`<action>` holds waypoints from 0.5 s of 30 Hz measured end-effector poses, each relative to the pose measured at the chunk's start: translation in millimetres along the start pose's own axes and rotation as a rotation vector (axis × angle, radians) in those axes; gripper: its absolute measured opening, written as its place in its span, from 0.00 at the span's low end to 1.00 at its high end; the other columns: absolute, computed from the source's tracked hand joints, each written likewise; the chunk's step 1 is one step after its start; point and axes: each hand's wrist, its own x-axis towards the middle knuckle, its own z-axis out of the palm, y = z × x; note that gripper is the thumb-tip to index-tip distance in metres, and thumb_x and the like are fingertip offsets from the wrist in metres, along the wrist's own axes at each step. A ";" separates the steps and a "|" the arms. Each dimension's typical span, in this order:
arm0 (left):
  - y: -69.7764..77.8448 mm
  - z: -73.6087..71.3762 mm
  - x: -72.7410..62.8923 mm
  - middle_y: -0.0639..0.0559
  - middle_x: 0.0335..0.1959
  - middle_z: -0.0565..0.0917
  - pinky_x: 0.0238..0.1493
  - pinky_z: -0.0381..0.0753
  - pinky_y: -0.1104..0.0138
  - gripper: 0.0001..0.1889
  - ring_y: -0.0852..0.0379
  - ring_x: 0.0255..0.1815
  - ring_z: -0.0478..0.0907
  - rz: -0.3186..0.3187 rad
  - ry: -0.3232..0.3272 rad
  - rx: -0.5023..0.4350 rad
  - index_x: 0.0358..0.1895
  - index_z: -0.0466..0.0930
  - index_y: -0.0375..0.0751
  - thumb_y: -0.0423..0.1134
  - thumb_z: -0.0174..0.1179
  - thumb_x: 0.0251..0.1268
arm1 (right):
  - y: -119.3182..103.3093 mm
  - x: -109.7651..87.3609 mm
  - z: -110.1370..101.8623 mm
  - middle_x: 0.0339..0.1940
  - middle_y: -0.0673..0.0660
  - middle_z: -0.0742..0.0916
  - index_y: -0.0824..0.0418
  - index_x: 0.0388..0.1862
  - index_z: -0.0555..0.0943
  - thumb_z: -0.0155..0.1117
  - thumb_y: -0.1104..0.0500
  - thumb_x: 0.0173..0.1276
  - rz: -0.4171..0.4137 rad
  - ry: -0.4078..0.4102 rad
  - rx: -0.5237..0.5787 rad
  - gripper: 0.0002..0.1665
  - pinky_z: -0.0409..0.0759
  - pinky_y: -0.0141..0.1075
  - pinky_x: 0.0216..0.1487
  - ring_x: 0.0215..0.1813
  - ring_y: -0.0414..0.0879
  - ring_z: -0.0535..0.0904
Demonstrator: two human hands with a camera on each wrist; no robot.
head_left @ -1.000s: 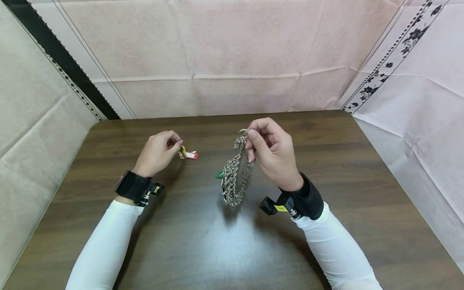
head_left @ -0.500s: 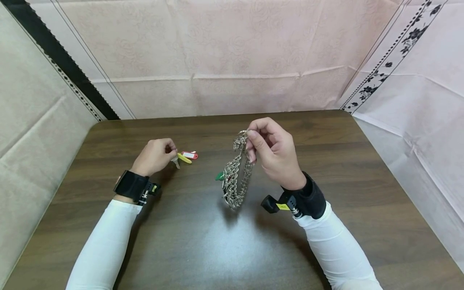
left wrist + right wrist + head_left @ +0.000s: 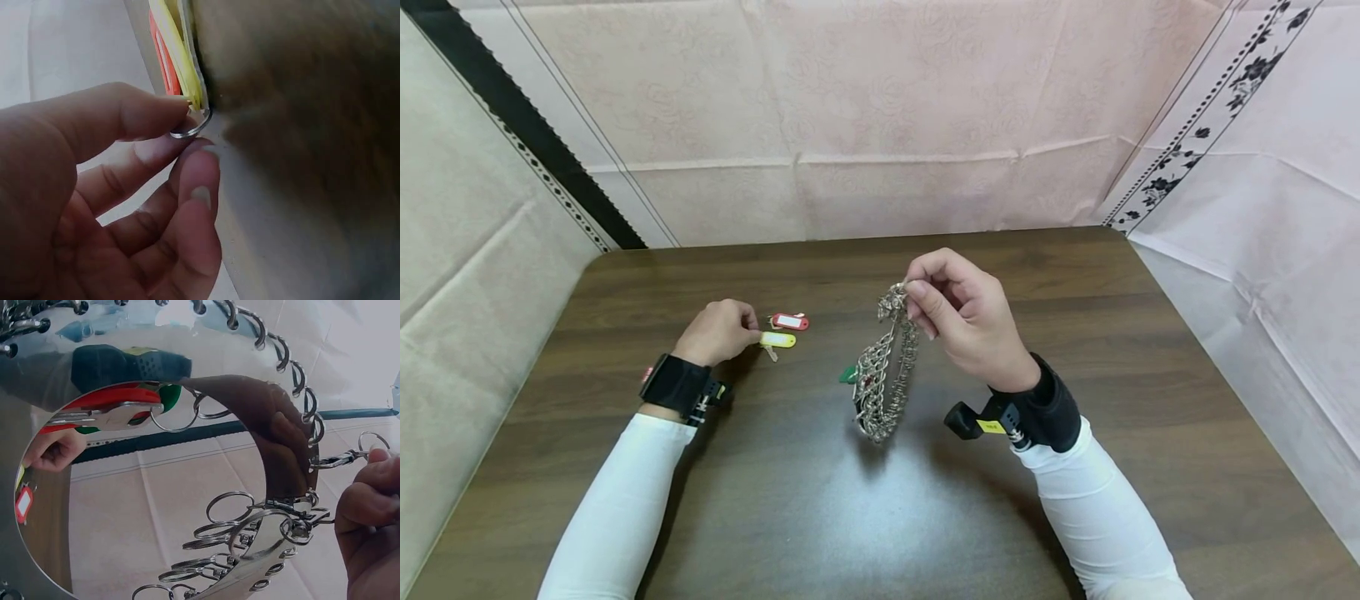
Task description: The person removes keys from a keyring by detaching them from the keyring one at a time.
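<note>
My left hand (image 3: pixel 718 332) pinches the small split ring (image 3: pixel 189 133) of a yellow key tag (image 3: pixel 778 340) between thumb and finger, low over the table. A key (image 3: pixel 771 353) hangs from that ring. Just beyond, a red key tag (image 3: pixel 790 322) lies on the wood. My right hand (image 3: pixel 958 308) holds up a large round metal key holder (image 3: pixel 44 506) by one of its small end rings (image 3: pixel 373 440), so it hangs tilted. Clasps and split rings line its rim. A red tag (image 3: pixel 106 399) with a key and a green tag (image 3: pixel 848 375) hang on it.
The brown wooden table (image 3: pixel 820 517) has rounded far corners. Pale cloth (image 3: pixel 880 100) hangs behind it and on both sides. Each wrist wears a black strap with a small camera.
My left hand has drawn the yellow tag and its key towards me, away from the red tag, which stays put. My right hand has shifted slightly, lowering the key holder a little.
</note>
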 end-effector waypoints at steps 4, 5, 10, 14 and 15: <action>-0.4 0.4 0.1 0.48 0.27 0.79 0.25 0.69 0.66 0.06 0.53 0.26 0.72 -0.009 0.005 0.000 0.32 0.82 0.39 0.36 0.64 0.66 | -0.9 -0.5 -0.6 0.28 0.44 0.79 0.80 0.39 0.70 0.58 0.53 0.76 0.009 -0.007 0.016 0.26 0.69 0.29 0.21 0.22 0.39 0.70; 0.2 0.0 -0.1 0.47 0.28 0.79 0.26 0.69 0.66 0.05 0.53 0.26 0.73 -0.011 0.005 0.004 0.33 0.82 0.39 0.36 0.65 0.65 | -1.0 -0.7 -0.8 0.28 0.44 0.79 0.80 0.39 0.70 0.58 0.55 0.76 0.012 -0.011 0.020 0.24 0.69 0.29 0.21 0.22 0.39 0.70; 4.6 -3.7 -2.4 0.45 0.33 0.82 0.27 0.69 0.65 0.06 0.51 0.29 0.74 -0.023 0.010 0.032 0.39 0.82 0.39 0.38 0.64 0.66 | -1.3 -1.8 -0.9 0.28 0.48 0.78 0.77 0.38 0.71 0.57 0.59 0.78 -0.001 -0.068 0.014 0.19 0.69 0.30 0.21 0.22 0.40 0.69; 15.9 -7.8 -6.4 0.44 0.35 0.82 0.28 0.70 0.64 0.07 0.50 0.31 0.75 0.034 0.071 0.002 0.42 0.81 0.38 0.38 0.63 0.69 | -1.1 -2.5 0.5 0.26 0.54 0.76 0.75 0.38 0.70 0.56 0.58 0.78 -0.022 -0.118 0.032 0.18 0.70 0.31 0.22 0.22 0.41 0.69; 20.9 -8.7 -7.9 0.44 0.35 0.82 0.29 0.70 0.64 0.07 0.50 0.31 0.75 0.064 0.095 -0.014 0.43 0.82 0.38 0.38 0.62 0.69 | -0.9 -2.7 0.9 0.26 0.55 0.76 0.75 0.38 0.70 0.56 0.58 0.78 -0.023 -0.125 0.043 0.18 0.70 0.31 0.22 0.22 0.41 0.69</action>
